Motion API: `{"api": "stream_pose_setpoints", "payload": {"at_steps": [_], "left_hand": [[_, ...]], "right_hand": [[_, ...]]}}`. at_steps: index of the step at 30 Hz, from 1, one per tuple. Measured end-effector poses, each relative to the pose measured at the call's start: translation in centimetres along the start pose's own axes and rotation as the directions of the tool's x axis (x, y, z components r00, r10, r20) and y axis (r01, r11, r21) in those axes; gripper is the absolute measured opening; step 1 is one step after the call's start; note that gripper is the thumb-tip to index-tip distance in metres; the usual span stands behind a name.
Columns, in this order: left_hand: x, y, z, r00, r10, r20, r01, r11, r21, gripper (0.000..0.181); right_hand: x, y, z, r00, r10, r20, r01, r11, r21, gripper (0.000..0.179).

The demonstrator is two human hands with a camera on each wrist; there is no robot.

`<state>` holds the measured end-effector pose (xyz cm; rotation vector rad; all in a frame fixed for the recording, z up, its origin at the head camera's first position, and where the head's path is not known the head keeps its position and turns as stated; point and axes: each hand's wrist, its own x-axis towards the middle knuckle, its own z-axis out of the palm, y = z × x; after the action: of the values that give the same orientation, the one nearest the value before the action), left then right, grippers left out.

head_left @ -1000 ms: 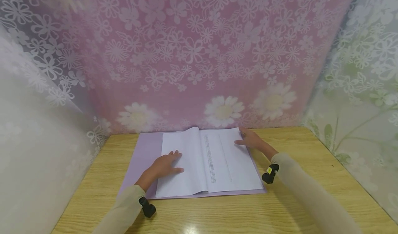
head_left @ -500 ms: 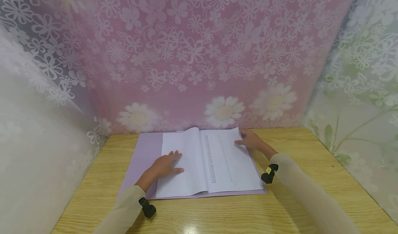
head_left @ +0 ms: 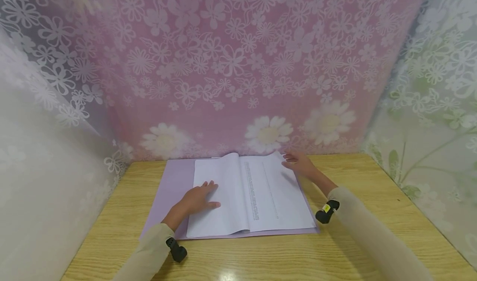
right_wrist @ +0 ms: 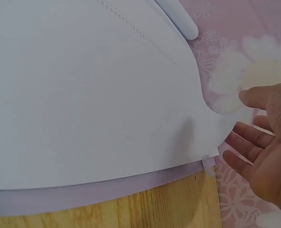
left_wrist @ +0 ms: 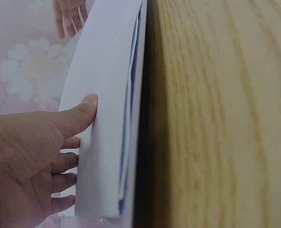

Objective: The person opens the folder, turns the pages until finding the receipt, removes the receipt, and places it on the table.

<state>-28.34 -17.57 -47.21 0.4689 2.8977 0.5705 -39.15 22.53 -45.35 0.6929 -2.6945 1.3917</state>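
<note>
A purple folder (head_left: 172,183) lies open on the table, with a stack of white sheets in it. My left hand (head_left: 195,199) rests with extended fingers on the blank left page (head_left: 220,221). In the left wrist view its thumb and fingers (left_wrist: 64,184) lie on that paper. My right hand (head_left: 301,165) is at the far right corner of the printed right page (head_left: 266,194). The right wrist view shows that page's corner (right_wrist: 221,126) bent up against the fingers (right_wrist: 254,135), while the thumb stands apart from the paper.
The folder lies on a wood-grain table (head_left: 242,258), its far edge close to a pink flowered curtain (head_left: 231,86). Pale flowered cloth (head_left: 439,148) hangs on the right, and more hangs on the left. A black camera is strapped to each wrist.
My right hand has shifted slightly up at the page corner, and its fingers have come into view. The corner of the right page has bent up and inward. My left hand has stayed still.
</note>
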Motion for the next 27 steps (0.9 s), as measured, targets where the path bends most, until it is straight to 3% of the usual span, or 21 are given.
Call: {"api": "stream_pose_setpoints", "payload": {"at_steps": [8, 13, 18, 27], "left_hand": [[0.0, -0.3, 0.0, 1.0, 0.015, 0.0, -0.015, 1.0, -0.002, 0.074], [0.0, -0.4, 0.2, 1.0, 0.019, 0.002, -0.019, 1.0, -0.001, 0.074], [0.0, -0.3, 0.3, 1.0, 0.013, 0.001, -0.013, 1.0, -0.005, 0.074], [0.0, -0.2, 0.2, 1.0, 0.005, 0.005, -0.005, 1.0, -0.008, 0.074]], "right_hand": [[-1.2, -0.4, -0.8, 0.999, 0.051, 0.009, -0.051, 0.998, -0.03, 0.061], [-2.4, -0.3, -1.4, 0.997, 0.009, 0.078, -0.015, 0.997, 0.08, 0.054], [-4.1, -0.4, -2.1, 0.986, -0.006, 0.169, -0.029, 0.978, 0.205, 0.05], [-6.3, -0.7, -2.1, 0.969, -0.027, 0.246, -0.02, 0.982, 0.188, 0.06]]}}
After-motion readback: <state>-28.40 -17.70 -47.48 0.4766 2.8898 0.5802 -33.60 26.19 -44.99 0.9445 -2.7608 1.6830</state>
